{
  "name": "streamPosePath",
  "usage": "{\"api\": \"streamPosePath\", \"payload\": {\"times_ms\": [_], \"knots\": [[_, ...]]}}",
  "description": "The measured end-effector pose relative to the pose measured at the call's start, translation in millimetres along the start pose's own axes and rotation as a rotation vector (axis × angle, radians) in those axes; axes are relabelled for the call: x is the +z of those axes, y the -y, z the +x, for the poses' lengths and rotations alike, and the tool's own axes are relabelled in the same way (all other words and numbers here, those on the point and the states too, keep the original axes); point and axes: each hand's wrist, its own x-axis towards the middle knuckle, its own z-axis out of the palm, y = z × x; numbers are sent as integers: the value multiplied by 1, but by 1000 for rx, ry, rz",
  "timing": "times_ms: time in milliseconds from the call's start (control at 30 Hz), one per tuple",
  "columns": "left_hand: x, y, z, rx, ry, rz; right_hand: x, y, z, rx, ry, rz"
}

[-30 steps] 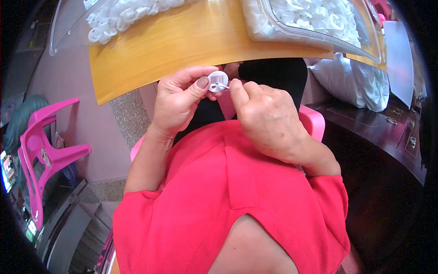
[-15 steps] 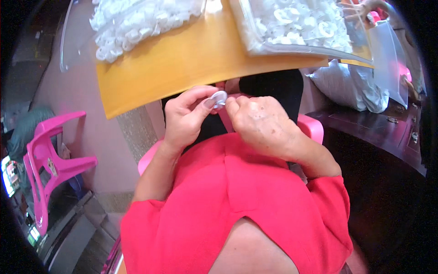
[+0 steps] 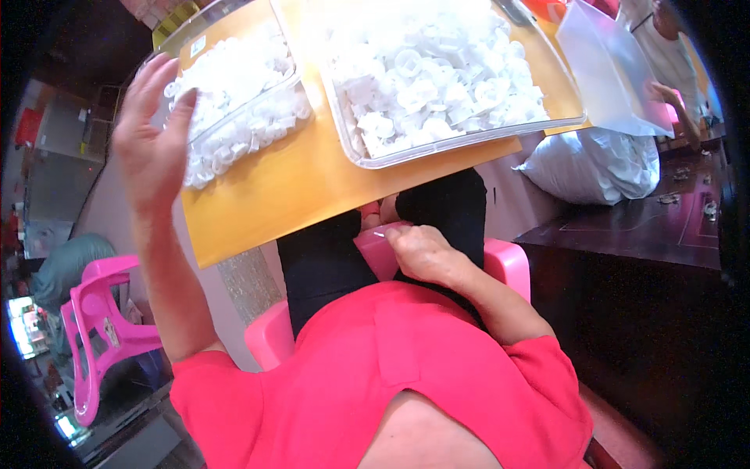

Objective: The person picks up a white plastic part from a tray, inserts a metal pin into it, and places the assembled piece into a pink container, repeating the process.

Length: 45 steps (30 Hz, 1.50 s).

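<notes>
While the right hand [image 3: 426, 253] pinches a rod [image 3: 380, 234], white parts [image 3: 233, 78] flank the splayed, empty left hand [image 3: 150, 148].

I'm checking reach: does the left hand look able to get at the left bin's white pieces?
Probably yes: the open left hand is beside the bin, and its white pieces look uncovered.

At the left stands a pink chair [image 3: 109, 306], with a grey-green bundle [image 3: 69, 273] behind it — and, nearer the rim, a bright patch [image 3: 30, 328] too blurred to make out. A speckled strip [image 3: 251, 288] runs along the floor. To the right a plump white sack [image 3: 601, 168] sits next to a dark wooden surface [image 3: 625, 234] — small shiny fittings [image 3: 710, 209] dot its top. Another person [image 3: 664, 48] shows beyond, at the upper right.
</notes>
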Motion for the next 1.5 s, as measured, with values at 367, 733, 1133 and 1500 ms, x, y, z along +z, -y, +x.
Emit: {"api": "streamPosePath", "payload": {"times_ms": [367, 733, 1133, 1500], "knots": [[106, -85, 54, 248, 605, -42, 4, -4, -16, -74, -73, -153], [119, -86, 57, 227, 674, -134, 6, -8, -16, -31, 60, -92], [44, -92, -60, 56, -87, -699, 6, -9, -14, -16, 59, -74], [57, -106, -227, -1003, 613, -1213, 0, 3, -7, 13, 122, -112]]}}
